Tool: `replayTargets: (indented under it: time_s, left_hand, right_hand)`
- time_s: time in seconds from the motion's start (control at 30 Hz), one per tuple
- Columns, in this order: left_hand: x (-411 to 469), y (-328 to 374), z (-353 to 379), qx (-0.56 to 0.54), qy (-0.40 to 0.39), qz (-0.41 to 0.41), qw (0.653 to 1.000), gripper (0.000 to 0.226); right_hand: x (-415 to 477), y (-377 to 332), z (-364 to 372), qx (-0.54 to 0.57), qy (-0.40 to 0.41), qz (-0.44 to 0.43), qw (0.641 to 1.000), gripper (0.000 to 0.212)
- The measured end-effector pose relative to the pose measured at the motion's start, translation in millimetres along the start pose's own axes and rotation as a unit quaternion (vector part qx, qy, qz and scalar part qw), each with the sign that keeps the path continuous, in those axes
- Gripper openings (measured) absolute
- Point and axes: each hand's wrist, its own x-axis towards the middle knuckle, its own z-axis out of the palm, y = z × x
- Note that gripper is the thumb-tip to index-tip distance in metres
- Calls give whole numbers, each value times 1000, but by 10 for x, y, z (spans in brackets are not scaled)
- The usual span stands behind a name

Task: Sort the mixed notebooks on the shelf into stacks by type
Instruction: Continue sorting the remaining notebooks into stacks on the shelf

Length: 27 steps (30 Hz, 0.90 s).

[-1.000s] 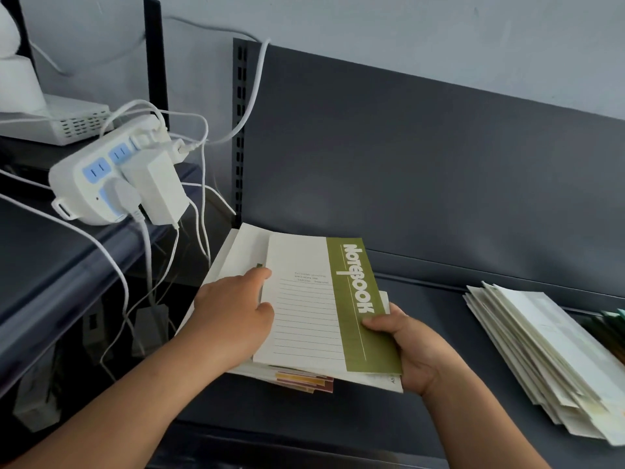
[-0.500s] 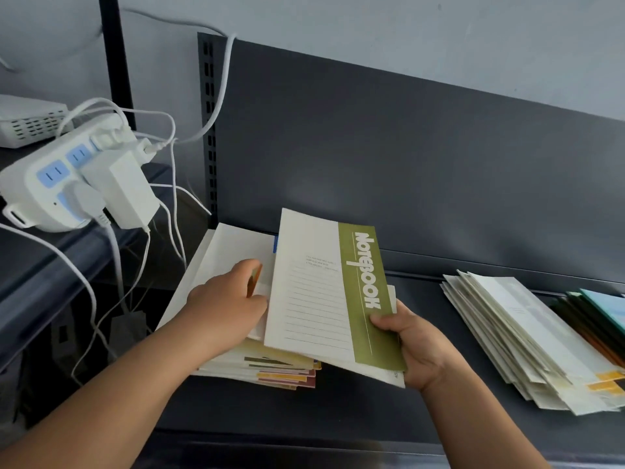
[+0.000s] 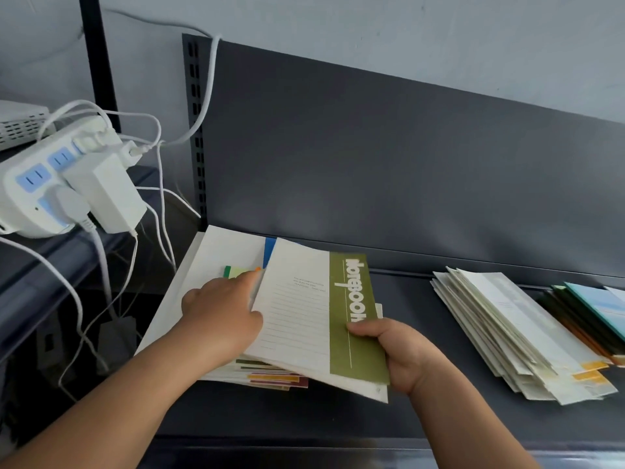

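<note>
Over shelf (image 3: 406,418), right grip (image 3: 402,353) pinches green notebook (image 3: 304,319).

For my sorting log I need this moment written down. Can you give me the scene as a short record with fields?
left hand: rests on the mixed pile, beside the left edge of the green-striped notebook
right hand: grips the green-striped notebook near its lower right corner
green-striped notebook: held tilted over the mixed pile
mixed pile: left end of the shelf
other stacks: pale fanned stack to the right, teal-topped stack beyond it
nearby: white power strip, far left
</note>
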Motion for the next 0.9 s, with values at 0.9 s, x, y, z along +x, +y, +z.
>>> replayTargets:
  time_s: [0.9]
  left_hand:
    - [89, 928, 74, -496, -141, -35, 856, 19]
  right_hand:
    - [-790, -262, -813, 8, 7, -244, 970, 44]
